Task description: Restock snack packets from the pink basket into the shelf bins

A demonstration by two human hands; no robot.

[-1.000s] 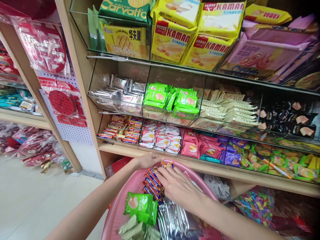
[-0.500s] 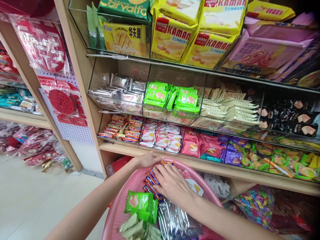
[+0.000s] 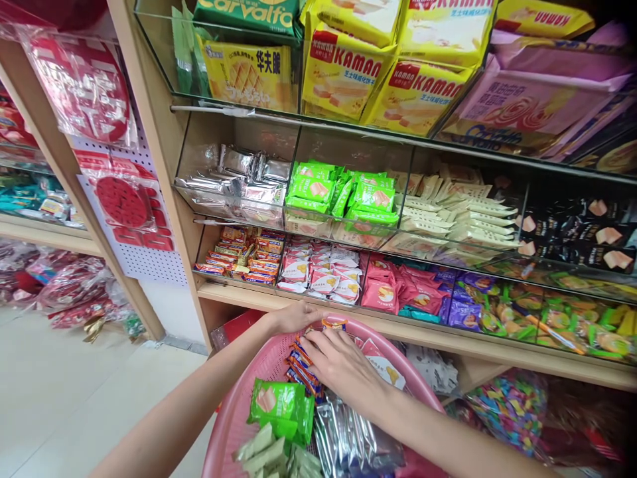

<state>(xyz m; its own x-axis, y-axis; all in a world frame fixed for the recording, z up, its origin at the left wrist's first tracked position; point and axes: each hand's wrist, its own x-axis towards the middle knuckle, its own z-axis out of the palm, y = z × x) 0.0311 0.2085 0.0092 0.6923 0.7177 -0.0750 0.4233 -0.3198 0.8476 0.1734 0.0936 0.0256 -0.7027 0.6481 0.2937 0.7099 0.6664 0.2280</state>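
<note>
A pink plastic basket [image 3: 233, 392] holds several wrapped snacks. At its far rim, my left hand [image 3: 297, 317] is closed on the edge, its fingertips partly hidden. My right hand [image 3: 346, 365] reaches into the basket, fingers curled over small orange and blue snack packets [image 3: 302, 372]; the packets under the palm are hidden. Nearer to me lie green wafer packets [image 3: 281, 408], silver packets [image 3: 353, 438] and pale green packets [image 3: 269, 455]. White and pink packets [image 3: 385, 368] rest beyond the right hand.
Ahead stands a wooden shelf [image 3: 219, 297] with clear bins of wrapped snacks. Larger yellow wafer bags [image 3: 343, 70] fill the upper row. Below the shelf, right of the basket, sits a bag of colourful sweets [image 3: 512, 405]. Pale floor tiles [image 3: 99, 392] lie at left.
My right hand has shifted very slightly left over the small packets. My left hand and the basket look unmoved.
</note>
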